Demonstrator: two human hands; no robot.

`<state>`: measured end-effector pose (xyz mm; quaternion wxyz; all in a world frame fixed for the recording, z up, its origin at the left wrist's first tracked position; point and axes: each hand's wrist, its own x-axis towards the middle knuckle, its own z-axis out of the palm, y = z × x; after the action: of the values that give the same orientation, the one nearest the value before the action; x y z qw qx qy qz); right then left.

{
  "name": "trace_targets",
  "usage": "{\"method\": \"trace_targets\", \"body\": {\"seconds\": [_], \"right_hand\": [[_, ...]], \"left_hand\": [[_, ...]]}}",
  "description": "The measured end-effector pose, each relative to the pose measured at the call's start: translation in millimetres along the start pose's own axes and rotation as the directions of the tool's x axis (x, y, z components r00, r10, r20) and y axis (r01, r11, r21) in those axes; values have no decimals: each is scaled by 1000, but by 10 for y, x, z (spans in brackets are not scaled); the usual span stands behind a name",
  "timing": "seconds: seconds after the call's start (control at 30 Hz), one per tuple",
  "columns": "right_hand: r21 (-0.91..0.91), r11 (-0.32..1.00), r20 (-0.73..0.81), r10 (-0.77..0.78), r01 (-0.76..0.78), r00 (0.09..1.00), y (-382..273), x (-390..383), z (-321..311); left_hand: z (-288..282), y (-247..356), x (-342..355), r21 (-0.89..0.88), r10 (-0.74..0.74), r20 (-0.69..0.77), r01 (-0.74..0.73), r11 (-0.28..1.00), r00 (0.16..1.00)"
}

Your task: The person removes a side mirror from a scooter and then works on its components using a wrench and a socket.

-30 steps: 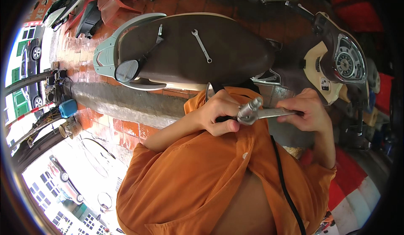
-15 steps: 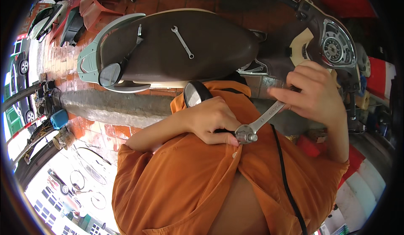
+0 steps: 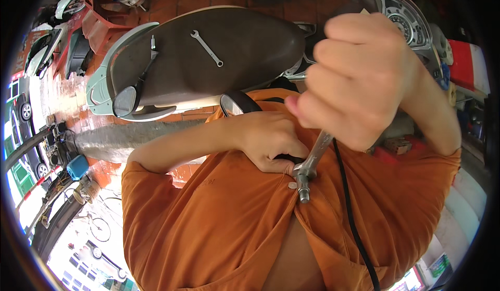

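Note:
My left hand [image 3: 273, 141] is closed round the black stem of a scooter mirror [image 3: 234, 105], whose glass shows above my wrist. The stem's chrome threaded end [image 3: 303, 188] sticks out past my left thumb, pointing down in the picture. On the chrome part beside that end sits the head of a metal wrench [image 3: 319, 154]. My right hand [image 3: 359, 77] is fisted over the wrench's other end and hides most of its handle. A second mirror [image 3: 125, 101] with a black stem rests at the left of the brown scooter seat [image 3: 250, 36]. A combination wrench [image 3: 207, 49] lies on the seat.
The scooter's round dashboard [image 3: 403, 25] is at the far right, partly behind my right hand. A grey concrete ledge [image 3: 120, 140] runs between me and the scooter. A red plastic chair [image 3: 101, 28] stands at far left. A black cord [image 3: 346, 207] hangs down my orange shirt.
My right hand has risen closer to the camera and closed into a fist on the wrench. The wrench stands steeper, and the threaded end has swung from pointing right to pointing down.

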<state>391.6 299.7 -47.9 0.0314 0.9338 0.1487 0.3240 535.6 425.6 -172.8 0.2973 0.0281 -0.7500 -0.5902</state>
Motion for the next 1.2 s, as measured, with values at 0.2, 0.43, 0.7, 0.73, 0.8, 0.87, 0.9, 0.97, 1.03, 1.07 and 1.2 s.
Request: {"method": "trace_targets", "body": {"seconds": [0.2,0.43,0.7,0.73,0.8,0.87,0.9,0.97,1.03,1.07,1.2], "right_hand": [[283,950,-22,-130,131,991,-123,179,301],[323,896,43,-336,305,941,84,713,346],[266,845,-91,-456,463,885,-102,959,787],[258,840,-108,-466,478,878,-112,978,828],[240,831,-135,-483,501,865,-129,1019,907],[227,824,-158,-495,519,855,-167,1066,975],[219,824,-167,-497,523,852,-162,1071,1004],[202,824,-188,-498,529,847,-157,1091,1049],[186,821,-200,-507,540,839,-192,1123,1078],[178,818,-205,-512,546,834,-223,1145,1091],[160,811,-228,-525,563,820,-245,1185,1173]], "left_hand": [[-76,-5,46,276,-141,140,99,956,980],[-203,337,252,459,-460,242,318,830,854],[-153,293,95,355,-371,69,325,877,926],[-138,274,84,330,-348,36,318,889,937],[-96,228,109,275,-301,-31,298,914,953],[-59,198,159,191,-282,-82,292,937,956],[-71,198,169,95,-298,-87,306,947,950],[-63,117,132,114,-227,-105,239,964,968],[-48,-4,62,172,-78,-139,102,980,987],[-43,-53,31,202,-2,-151,33,979,989],[-52,-26,42,241,94,-158,-54,969,983]]}}
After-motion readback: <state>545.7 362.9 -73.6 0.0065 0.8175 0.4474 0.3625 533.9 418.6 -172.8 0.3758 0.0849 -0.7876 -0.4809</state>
